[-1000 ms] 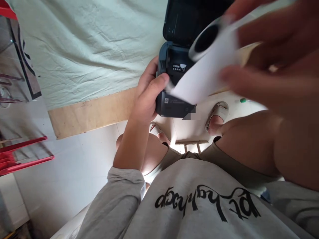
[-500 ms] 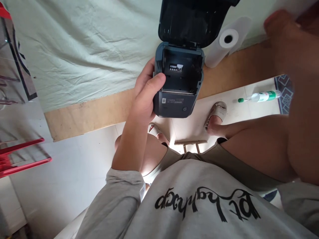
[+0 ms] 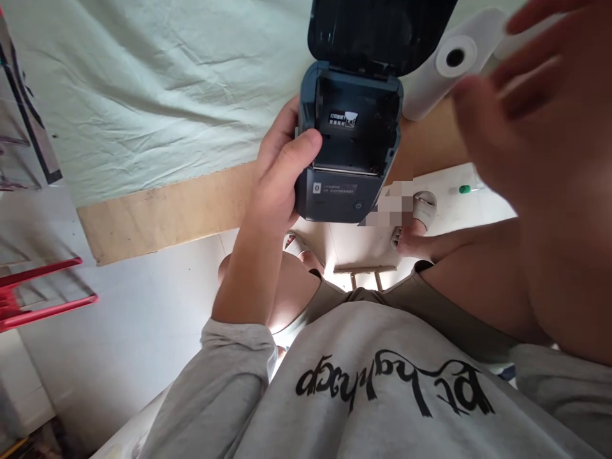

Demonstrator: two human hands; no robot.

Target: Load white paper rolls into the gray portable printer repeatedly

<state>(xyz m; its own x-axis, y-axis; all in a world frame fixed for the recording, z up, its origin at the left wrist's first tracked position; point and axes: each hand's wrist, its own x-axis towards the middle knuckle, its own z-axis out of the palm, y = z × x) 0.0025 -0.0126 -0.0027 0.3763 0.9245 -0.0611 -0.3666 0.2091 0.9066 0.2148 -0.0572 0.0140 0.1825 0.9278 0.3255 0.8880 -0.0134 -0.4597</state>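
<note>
My left hand [image 3: 280, 175] is closed around the left side of a dark handheld label printer [image 3: 337, 203], thumb on its upper edge. The printer's black lid [image 3: 377, 35] is swung up, and the bay inside holds a small printed sticker but no roll. Just right of the printer stands a white paper roll [image 3: 433, 80] with a dark core hole. My right hand [image 3: 521, 108] is beside the roll, fingers apart and partly blurred; I see nothing gripped in it. Some white paper shows behind its fingers.
A pale green cloth [image 3: 167, 95] covers the table, whose wooden edge [image 3: 167, 223] runs below the printer. A red rack [image 3: 48, 306] sits at the left. On the floor, a bottle's green cap [image 3: 465, 189] shows past my right hand.
My right hand has moved left toward the paper roll, its fingers now spread. The roll looks slightly farther right and larger. My left hand still holds the printer with its lid up.
</note>
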